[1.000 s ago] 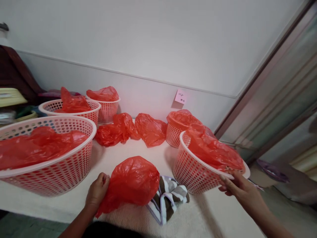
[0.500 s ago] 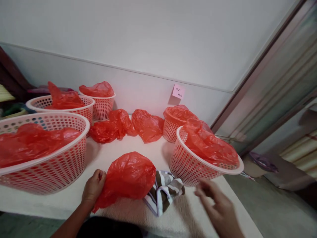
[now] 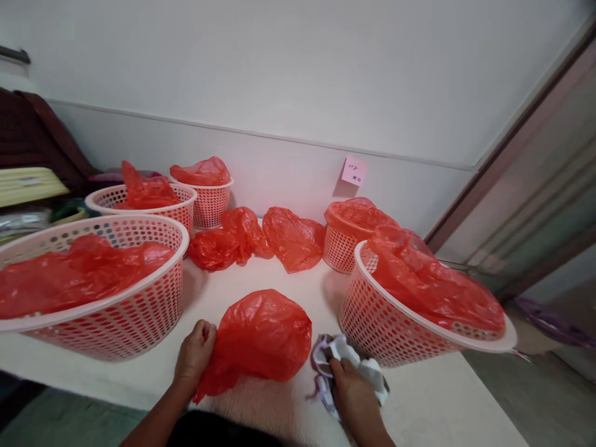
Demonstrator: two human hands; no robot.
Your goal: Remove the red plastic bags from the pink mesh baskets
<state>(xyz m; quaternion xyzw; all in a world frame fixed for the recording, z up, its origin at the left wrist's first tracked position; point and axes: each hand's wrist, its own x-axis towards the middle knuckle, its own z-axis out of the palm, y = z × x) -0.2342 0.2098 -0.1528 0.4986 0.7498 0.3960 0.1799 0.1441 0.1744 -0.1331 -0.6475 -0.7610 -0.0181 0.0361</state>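
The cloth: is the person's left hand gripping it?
No, the right hand grips the cloth; the left hand holds the red bag.

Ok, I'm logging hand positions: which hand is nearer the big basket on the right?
Right. The right hand grips the cloth just in front of the basket; the left hand holds the red bag, farther left.

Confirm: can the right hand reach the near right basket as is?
Probably yes: the right hand sits just in front of the basket, nothing between them. But it is gripping the cloth, so its fingers are not free.
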